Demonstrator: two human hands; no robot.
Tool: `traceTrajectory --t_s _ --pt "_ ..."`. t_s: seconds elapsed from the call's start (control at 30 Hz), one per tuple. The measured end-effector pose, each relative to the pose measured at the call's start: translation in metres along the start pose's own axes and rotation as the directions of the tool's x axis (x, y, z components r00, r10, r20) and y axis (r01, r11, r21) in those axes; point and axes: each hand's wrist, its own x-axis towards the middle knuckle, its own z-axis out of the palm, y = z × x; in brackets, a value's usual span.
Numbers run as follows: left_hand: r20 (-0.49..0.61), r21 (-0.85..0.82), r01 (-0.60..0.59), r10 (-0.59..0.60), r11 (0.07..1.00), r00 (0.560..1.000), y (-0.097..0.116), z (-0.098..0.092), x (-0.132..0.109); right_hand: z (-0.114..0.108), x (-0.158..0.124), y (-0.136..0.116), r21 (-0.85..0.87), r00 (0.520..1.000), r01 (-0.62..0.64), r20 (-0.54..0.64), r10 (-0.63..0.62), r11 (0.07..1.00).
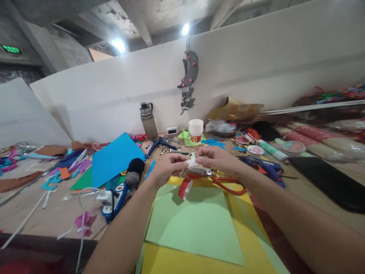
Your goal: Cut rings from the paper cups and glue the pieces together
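My left hand pinches one side of a small white piece, which looks like paper or cut cup card. On its other side, my right hand has closed fingers on the same piece. A bit of pale green shows at its top edge. Just below my hands, a red and white curled paper strip rests at the top of a light green sheet. Scissors with red handles lie under my right hand, partly hidden by it. Yellow paper spreads beneath the green sheet.
A stack of paper cups and a grey bottle stand at the back. Blue paper, yarn balls and a power strip lie left. Glue guns and a black tablet-like slab lie right.
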Motion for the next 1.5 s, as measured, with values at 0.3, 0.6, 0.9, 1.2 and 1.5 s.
traceTrajectory --t_s 0.3,0.6,0.9,1.2,1.5 --pt "0.028 0.024 -0.013 0.013 1.0 1.0 -0.002 -0.001 0.0 0.002 0.0 -0.001 -0.065 1.0 0.025 -0.015 -0.026 0.998" --pt "-0.001 0.04 -0.017 0.017 0.999 1.0 -0.002 0.001 0.0 0.002 -0.001 -0.006 -0.143 0.999 0.025 -0.024 -0.029 0.989" --pt "0.013 0.171 -0.046 0.044 0.984 0.999 -0.005 0.001 -0.001 0.003 -0.006 -0.013 -0.362 0.987 0.156 0.019 -0.16 0.919" --pt "-0.059 0.251 -0.163 0.183 0.954 0.981 -0.006 0.001 0.0 0.005 -0.007 -0.01 -0.546 0.919 0.278 -0.089 -0.385 0.791" --pt "-0.344 -0.07 -0.219 0.182 0.973 0.921 -0.005 0.006 0.004 0.031 -0.003 0.009 -0.253 0.866 0.06 -0.468 -0.176 0.966"
